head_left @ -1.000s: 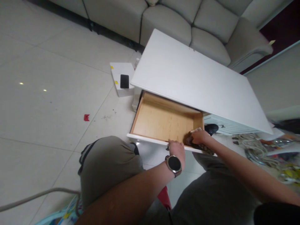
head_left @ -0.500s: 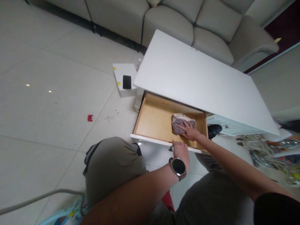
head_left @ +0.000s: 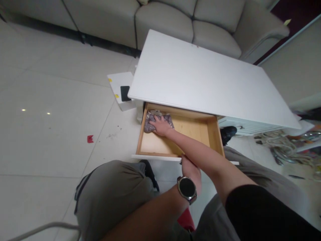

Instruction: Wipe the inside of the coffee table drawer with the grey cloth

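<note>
A folded purple-grey cloth [head_left: 149, 126] with a pale edge lies in the left end of the pulled-out wooden drawer [head_left: 195, 124]. My right hand [head_left: 162, 126] rests on top of it, palm down, with fingers spread flat. At the drawer's white front [head_left: 155, 157] is my left hand [head_left: 190, 169], its wrist wearing a watch [head_left: 187, 187]. The left fingers are curled at the front's top edge near the dark knob, partly hidden by my right forearm, which crosses over the drawer.
The drawer belongs to a white table [head_left: 208, 77]. A white box [head_left: 121, 80] with a black phone-like device [head_left: 125, 93] stands at its left. Behind is a grey sofa [head_left: 165, 20]. Coiled hoses [head_left: 276, 140] lie at right, and a red scrap [head_left: 90, 139] on the floor.
My right hand and the cloth under it have moved left across the drawer, from its right part to the left end. My left hand stays at the drawer front. The view has shifted slightly.
</note>
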`<state>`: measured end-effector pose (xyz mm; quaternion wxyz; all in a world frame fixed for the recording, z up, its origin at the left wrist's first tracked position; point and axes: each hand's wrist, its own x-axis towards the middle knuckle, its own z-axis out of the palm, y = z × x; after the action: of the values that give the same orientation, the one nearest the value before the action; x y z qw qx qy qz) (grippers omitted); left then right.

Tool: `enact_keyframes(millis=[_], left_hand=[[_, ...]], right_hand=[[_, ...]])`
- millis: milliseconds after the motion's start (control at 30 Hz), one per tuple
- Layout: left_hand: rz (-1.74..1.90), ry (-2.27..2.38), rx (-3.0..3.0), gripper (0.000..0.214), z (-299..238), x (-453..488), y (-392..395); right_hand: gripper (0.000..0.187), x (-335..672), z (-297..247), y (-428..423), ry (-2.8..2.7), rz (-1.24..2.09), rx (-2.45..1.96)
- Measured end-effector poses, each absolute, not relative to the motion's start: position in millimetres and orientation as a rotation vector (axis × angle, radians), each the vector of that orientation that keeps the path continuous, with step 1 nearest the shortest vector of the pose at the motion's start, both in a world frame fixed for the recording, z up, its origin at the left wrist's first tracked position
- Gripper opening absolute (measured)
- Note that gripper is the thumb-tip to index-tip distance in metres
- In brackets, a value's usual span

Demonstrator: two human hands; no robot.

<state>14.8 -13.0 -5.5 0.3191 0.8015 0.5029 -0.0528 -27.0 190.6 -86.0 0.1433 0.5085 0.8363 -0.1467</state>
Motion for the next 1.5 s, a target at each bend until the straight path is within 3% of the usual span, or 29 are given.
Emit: enact_keyframes(millis=[100, 233, 400, 600, 767, 1067, 1500], left_hand=[[-0.325, 1.294, 2.253, 0.051, -0.8, 11.6, -11.0], [-0.315, 1.310, 2.264, 0.047, 7.7, 5.5, -10.6], [-0.323, 1.296, 2.275, 0.043, 10.2, 3.4, -11.0], [-0.318, 1.321, 2.274, 0.041, 9.8, 5.5, -11.9], [-0.355, 1.344, 2.278, 0.041, 12.2, 7.3, -11.8], [-0.376, 1.335, 2.292, 0.046, 13.8, 7.1, -11.6], [-0.368, 1.328, 2.291, 0.047, 4.3, 14.0, -20.1]], right_hand=[[0.065, 21.8, -84.9, 188.1, 2.365, -0.432, 1.519], [0.073, 133.9, -80.9, 177.1, 2.195, -0.322, 1.658], [0.062, 242.3, -79.5, 158.2, 1.993, -0.250, 1.772], [0.056, 258.2, -86.2, 124.6, 2.082, -0.346, 1.579], [0.066, 267.3, -84.1, 82.7, 2.176, -0.555, 1.341], [0.065, 201.4, -84.5, 86.1, 2.306, -0.536, 1.221], [0.082, -4.4, -91.6, 161.4, 2.533, -0.521, 1.214]])
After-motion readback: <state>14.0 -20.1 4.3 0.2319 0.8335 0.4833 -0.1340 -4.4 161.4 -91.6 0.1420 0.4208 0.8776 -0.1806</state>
